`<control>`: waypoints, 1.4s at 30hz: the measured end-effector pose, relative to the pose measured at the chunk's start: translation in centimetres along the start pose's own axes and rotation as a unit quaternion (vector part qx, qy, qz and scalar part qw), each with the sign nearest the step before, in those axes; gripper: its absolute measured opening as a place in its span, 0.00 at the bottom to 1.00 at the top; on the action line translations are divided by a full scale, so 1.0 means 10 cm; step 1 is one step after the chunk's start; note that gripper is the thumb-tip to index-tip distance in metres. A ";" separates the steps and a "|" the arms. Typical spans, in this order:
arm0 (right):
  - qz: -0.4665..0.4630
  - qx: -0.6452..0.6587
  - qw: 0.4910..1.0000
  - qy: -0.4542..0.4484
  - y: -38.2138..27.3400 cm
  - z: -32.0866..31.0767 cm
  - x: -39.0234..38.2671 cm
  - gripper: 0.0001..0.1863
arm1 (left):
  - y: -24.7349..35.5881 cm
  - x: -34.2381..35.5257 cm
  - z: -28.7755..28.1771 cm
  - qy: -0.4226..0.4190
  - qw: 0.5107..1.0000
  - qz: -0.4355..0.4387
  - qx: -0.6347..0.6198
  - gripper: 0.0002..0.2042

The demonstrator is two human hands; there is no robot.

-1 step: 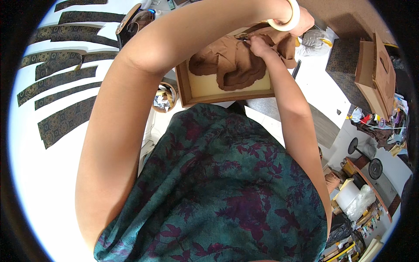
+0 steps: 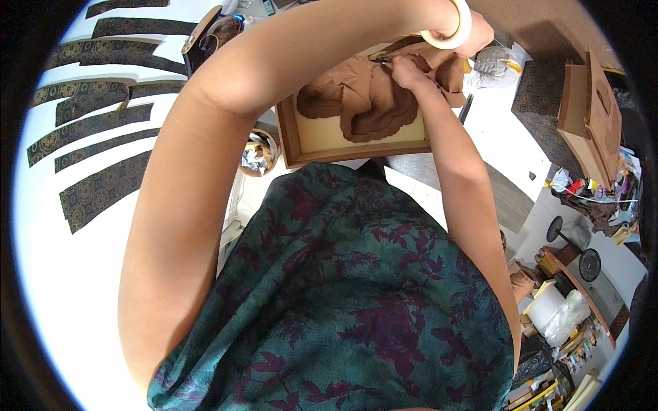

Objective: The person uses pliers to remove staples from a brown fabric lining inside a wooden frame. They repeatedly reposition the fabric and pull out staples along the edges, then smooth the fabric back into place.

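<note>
A soft brown sheet of suede-like material with dark, wavy edges lies crumpled in a shallow wooden tray with a pale yellow bottom. My right hand rests over the sheet with its fingers closed. Beside its fingertips shows a small dark, metallic-looking piece, too small to name. My left arm arches across the far side of the tray, a cream bangle on its wrist. Past the sheet's right end is my left hand, closed, its fingertips and whatever they hold hidden.
Dark, gold-patterned strips lie on the white table at left. A round bin of scraps stands left of the tray. Sunglasses lie at the far left. Right of the tray are a clear plastic bag and a cardboard box.
</note>
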State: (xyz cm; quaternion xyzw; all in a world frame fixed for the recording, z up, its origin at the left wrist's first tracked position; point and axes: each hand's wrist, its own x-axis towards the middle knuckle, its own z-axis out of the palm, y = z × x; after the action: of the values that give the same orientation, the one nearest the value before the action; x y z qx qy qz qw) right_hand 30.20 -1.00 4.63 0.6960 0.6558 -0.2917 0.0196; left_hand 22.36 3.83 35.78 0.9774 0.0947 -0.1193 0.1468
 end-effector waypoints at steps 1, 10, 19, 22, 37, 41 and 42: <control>0.003 -0.016 1.000 -0.015 0.02 -0.03 -0.03 0.17 | 0.01 0.04 0.01 -0.002 1.000 0.012 0.003 0.17; -0.016 -0.017 0.999 -0.027 -0.17 -0.09 -0.03 0.17 | -0.33 1.00 0.59 0.048 0.994 0.095 0.006 0.19; -0.013 -0.027 1.000 -0.005 -0.09 0.03 -0.02 0.14 | 0.07 0.06 -0.01 0.004 1.000 0.000 0.030 0.20; -0.032 -0.028 0.999 0.031 -0.07 0.07 0.01 0.14 | 0.00 0.07 -0.02 0.003 1.000 -0.016 0.002 0.19; -0.053 0.061 0.994 0.076 -0.37 -1.05 -1.50 0.17 | -1.34 0.52 1.09 0.195 0.968 -0.099 -0.126 0.10; -0.013 0.170 0.954 0.248 -0.09 -1.10 -1.68 0.22 | -1.29 0.00 1.57 0.448 0.884 -0.042 -0.128 0.15; 0.078 0.171 0.942 0.278 -0.04 -1.11 -1.77 0.22 | -0.87 -0.52 1.26 0.413 0.880 -0.058 -0.228 0.22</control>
State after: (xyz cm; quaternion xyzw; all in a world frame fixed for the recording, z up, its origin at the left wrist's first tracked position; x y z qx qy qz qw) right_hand 34.60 -12.35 21.58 0.7914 0.5190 -0.1918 -0.2601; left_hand 12.85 7.33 23.17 0.8700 0.2284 0.3119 0.3060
